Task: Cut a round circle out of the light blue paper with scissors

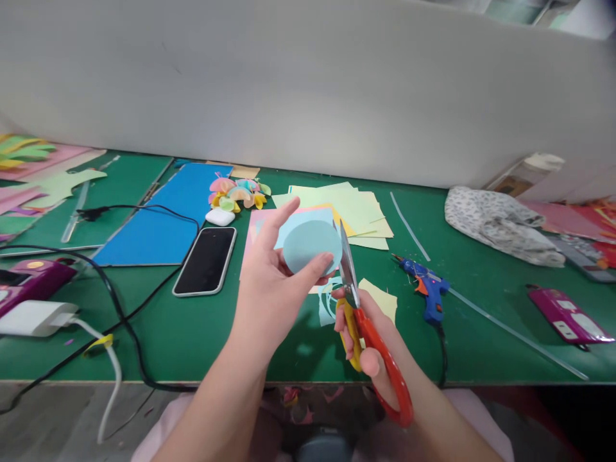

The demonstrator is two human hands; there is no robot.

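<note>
A round light-blue paper disc [310, 246] is pinched between the thumb and fingers of my left hand [282, 276], whose index finger points up. My right hand [368, 340] is wrapped round the red and yellow handles of a pair of scissors [385, 359]. The scissor blades point up and away, beside the right edge of the disc. Below the disc, light-blue paper scraps [328, 307] lie on the green table [298, 359]. Behind my hands are stacked pale green and yellow sheets [366, 208], with pink and blue paper nearer.
To the left lie a phone [206, 262], a white case [220, 217], a blue board [154, 224], paper flowers [235, 192] and black cables. On the right are a blue glue gun [428, 289], clear glue sticks, a patterned cloth [495, 221] and a purple power strip [568, 314].
</note>
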